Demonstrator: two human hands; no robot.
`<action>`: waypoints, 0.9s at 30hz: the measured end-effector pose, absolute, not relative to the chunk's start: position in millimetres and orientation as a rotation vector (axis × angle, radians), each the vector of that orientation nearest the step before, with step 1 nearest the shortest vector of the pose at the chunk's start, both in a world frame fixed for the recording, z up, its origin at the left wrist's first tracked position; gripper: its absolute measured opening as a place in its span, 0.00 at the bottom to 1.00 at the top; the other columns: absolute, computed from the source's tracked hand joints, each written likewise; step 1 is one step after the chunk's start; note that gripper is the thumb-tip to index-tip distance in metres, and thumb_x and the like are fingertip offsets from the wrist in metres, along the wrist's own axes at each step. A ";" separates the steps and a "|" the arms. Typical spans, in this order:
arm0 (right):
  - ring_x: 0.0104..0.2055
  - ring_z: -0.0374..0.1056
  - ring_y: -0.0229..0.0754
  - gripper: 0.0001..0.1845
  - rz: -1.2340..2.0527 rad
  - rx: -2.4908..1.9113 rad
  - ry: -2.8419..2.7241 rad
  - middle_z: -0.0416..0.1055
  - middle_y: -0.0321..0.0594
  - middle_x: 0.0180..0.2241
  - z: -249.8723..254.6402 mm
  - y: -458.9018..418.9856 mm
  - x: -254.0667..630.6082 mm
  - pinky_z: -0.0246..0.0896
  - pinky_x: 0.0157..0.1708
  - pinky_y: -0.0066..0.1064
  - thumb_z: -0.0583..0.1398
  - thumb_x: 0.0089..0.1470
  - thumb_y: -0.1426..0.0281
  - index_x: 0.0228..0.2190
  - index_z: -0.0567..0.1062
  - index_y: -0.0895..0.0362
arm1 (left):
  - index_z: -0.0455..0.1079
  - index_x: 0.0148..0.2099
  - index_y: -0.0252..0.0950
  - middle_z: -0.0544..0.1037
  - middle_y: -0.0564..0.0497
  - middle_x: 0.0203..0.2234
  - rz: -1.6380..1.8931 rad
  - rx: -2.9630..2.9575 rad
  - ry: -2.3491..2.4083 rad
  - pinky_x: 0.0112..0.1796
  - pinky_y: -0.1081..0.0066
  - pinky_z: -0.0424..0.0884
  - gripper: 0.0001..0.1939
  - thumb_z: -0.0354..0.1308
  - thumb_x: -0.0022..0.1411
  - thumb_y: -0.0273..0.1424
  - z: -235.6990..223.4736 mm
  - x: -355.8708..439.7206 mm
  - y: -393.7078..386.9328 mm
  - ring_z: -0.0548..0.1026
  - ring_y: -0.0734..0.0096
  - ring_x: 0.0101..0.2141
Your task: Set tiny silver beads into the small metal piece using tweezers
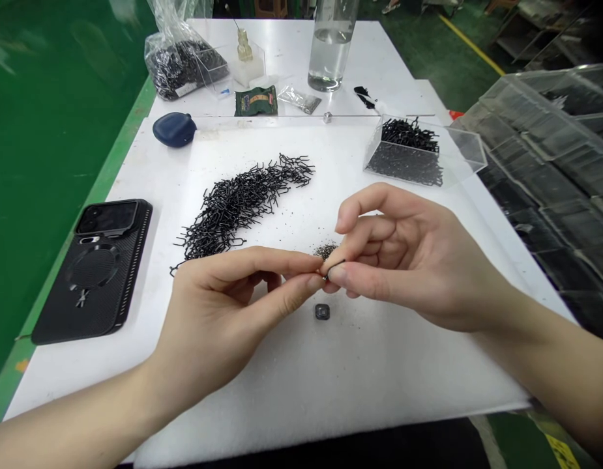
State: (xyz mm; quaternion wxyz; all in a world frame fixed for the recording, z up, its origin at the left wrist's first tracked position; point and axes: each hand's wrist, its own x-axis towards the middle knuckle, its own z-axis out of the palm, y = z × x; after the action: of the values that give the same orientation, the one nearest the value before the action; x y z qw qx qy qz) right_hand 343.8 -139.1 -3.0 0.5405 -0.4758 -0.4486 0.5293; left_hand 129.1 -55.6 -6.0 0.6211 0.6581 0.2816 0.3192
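My left hand (237,306) and my right hand (399,254) meet above a white foam sheet (360,378), their fingertips pinching a small bent black wire piece (329,271). Most of that piece is hidden by my fingers. Just beyond the fingertips lies a patch of fine dark grit (325,251). A small dark square part (322,312) rests on the foam below my hands. To the left, past my left fingers, stretches a long heap of tangled black wire pieces (237,208).
A phone in a black case (98,270) lies left of the foam. A clear box of black wire pieces (413,153) stands beyond my right hand. Farther back are a blue pouch (174,129), a plastic bag (181,65) and a water bottle (329,45). Clear stacked trays (550,150) stand right.
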 end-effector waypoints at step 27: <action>0.33 0.77 0.45 0.08 -0.104 -1.787 -1.113 0.88 0.41 0.36 -0.2 -109.8 476.7 0.67 0.32 0.38 0.70 0.58 0.71 0.39 0.91 0.54 | 0.79 0.57 0.51 0.87 0.54 0.43 0.630 2.480 0.337 0.44 0.72 0.80 0.12 0.61 0.78 0.29 -46.0 108.6 -47.0 0.81 0.63 0.47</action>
State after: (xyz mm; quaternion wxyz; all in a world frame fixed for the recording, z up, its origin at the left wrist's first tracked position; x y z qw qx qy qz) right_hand 476.7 -109.8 -0.2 0.4944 -0.7369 -0.4590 -0.0427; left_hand 108.6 -47.0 -46.0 0.2770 0.9233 0.1256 0.2344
